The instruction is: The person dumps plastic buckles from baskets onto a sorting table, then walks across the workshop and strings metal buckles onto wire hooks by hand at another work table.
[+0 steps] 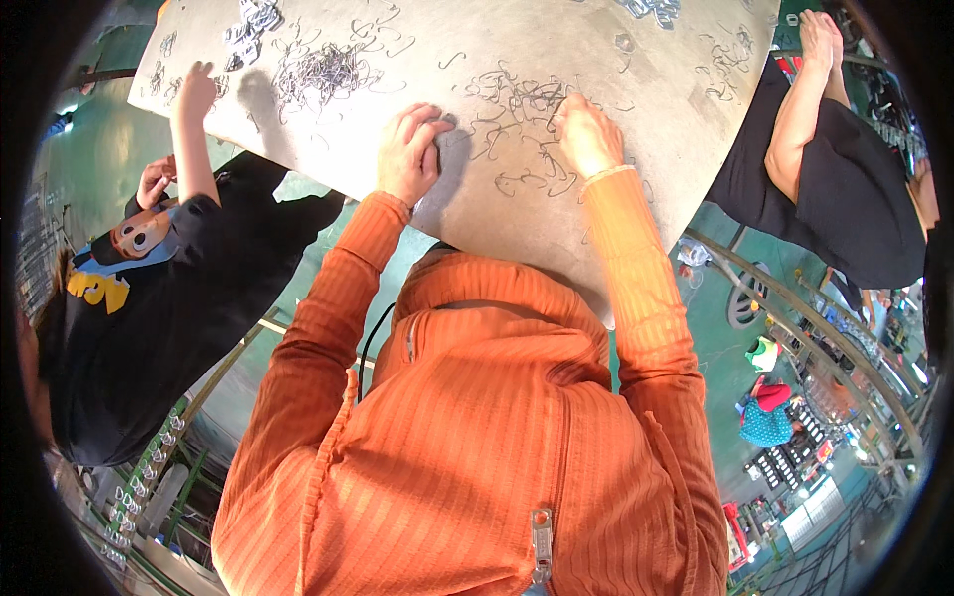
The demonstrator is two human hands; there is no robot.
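Note:
Thin, dark bent-wire hooks [527, 99] lie scattered on the pale tabletop in front of me. My right hand [590, 139] is at the right side of this loose spread, its thumb and fingertips pinched together at a wire hook among the others. Left of the spread, my left hand [407, 157] rests near the table's front edge with its fingers curled in. Whatever it may hold is hidden by the fingers and the dark shadow beside them. A few more hooks [545, 179] lie between my hands, closer to me.
A denser heap of hooks [323, 74] sits farther left on the table [338, 149]. Shiny metal pieces [250, 25] lie at the far left and others [651, 10] at the far edge. A person in black [189, 298] reaches over from the left; another [835, 189] sits at the right.

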